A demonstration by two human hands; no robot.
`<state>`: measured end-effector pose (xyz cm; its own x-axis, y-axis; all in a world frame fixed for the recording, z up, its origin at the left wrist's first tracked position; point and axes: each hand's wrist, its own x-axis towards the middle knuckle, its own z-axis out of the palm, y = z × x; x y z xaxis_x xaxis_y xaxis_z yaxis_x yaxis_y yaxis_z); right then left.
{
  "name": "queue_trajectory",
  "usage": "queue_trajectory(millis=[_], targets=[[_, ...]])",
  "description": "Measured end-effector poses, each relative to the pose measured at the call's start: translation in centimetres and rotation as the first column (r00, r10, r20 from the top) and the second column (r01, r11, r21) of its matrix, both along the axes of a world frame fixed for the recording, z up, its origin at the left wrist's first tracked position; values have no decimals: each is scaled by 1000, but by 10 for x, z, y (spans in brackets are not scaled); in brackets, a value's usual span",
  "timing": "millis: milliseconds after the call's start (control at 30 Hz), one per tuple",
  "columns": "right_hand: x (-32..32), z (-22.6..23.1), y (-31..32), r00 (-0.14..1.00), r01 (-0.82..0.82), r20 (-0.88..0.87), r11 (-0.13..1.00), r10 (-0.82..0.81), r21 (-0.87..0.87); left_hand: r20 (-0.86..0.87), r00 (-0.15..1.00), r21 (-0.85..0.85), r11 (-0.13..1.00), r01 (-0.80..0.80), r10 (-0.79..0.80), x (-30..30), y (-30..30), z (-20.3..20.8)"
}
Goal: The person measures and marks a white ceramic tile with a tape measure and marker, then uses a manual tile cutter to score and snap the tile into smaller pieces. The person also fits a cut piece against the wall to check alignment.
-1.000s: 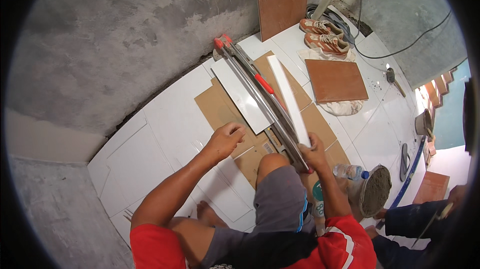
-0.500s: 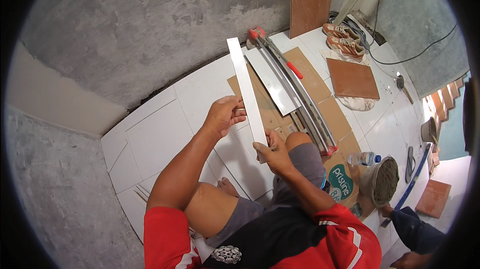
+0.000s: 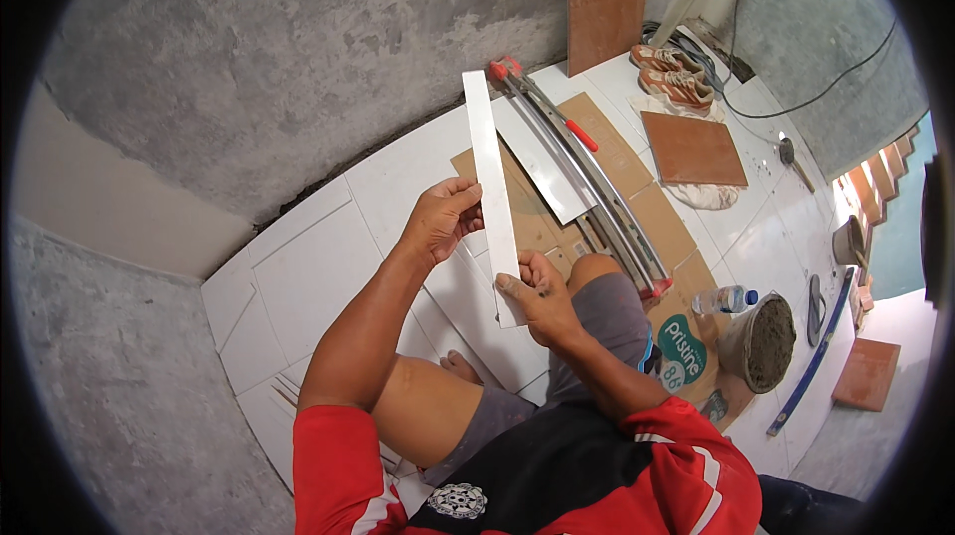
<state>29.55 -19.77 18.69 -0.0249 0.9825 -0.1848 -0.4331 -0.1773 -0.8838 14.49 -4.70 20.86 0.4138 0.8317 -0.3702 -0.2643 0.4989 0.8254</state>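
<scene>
A long, narrow strip of white tile (image 3: 490, 172) is held up in front of me, nearly upright in the picture. My left hand (image 3: 445, 220) grips its left edge near the middle, thumb against the edge and fingers curled. Round its lower end closes my right hand (image 3: 537, 296), with the thumb on the face. Just beyond the strip lies a manual tile cutter (image 3: 587, 162) with long metal rails, red ends and a red-handled lever. A white tile piece (image 3: 545, 159) rests on the cutter's left side, partly hidden behind the strip.
Flattened cardboard (image 3: 681, 227) lies under the cutter. To the right are a water bottle (image 3: 724, 299), a bucket of wet mortar (image 3: 771, 344) and a blue spirit level (image 3: 814, 356). Brown tiles (image 3: 693, 149) and shoes (image 3: 674, 76) sit farther back. A grey wall (image 3: 269, 68) borders the white-tiled floor (image 3: 308, 276).
The strip has turned slightly more upright, and my left hand has closed onto its edge. Another person's hand and dark sleeve at the lower right have mostly withdrawn.
</scene>
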Motion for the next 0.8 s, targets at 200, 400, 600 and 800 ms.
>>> queue_trajectory(millis=[200,400,600,800], targets=[[0,36,0,996,-64,-59,998,65,28,32,999,-36,999,15,-14,0,-5,-1],[10,64,14,995,-53,-83,998,54,18,92,995,-29,999,28,-25,14,-6,-3],[22,78,20,988,-59,-141,998,56,-18,95,995,-52,999,-6,10,23,-11,4],[24,82,17,988,-20,-153,999,12,-50,92,996,-66,998,-3,9,29,-13,5]])
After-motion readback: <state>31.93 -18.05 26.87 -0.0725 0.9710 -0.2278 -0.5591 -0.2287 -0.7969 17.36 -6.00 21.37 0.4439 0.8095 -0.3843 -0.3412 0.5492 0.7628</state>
